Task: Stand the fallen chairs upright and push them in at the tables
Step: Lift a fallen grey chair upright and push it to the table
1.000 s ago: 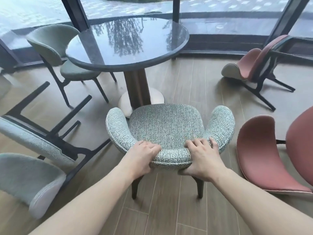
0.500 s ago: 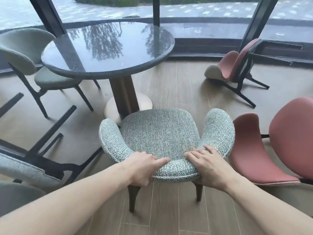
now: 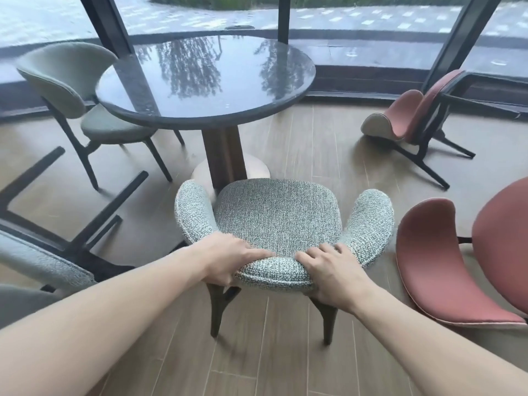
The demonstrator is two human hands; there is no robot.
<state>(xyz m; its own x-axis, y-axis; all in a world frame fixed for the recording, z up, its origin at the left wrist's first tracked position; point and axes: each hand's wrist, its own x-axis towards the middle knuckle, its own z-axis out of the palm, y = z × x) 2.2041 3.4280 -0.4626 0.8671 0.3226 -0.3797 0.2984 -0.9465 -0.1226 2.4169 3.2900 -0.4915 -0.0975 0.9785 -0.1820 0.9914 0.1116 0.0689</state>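
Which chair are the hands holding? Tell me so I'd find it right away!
Find the round dark table by the big windows. Right in front of its post stands the speckled grey-green chair, upright, with the left hand and right hand gripping its curved back. The other speckled chair lies tipped over at the left, and the fallen chairs at the right are smooth and pink.

pink chair [image 3: 468,261]: cut by right edge | toppled grey chair [image 3: 43,261]: cut left

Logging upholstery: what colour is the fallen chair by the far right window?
Dusty pink seat and back on a dark frame, seen in the head view.
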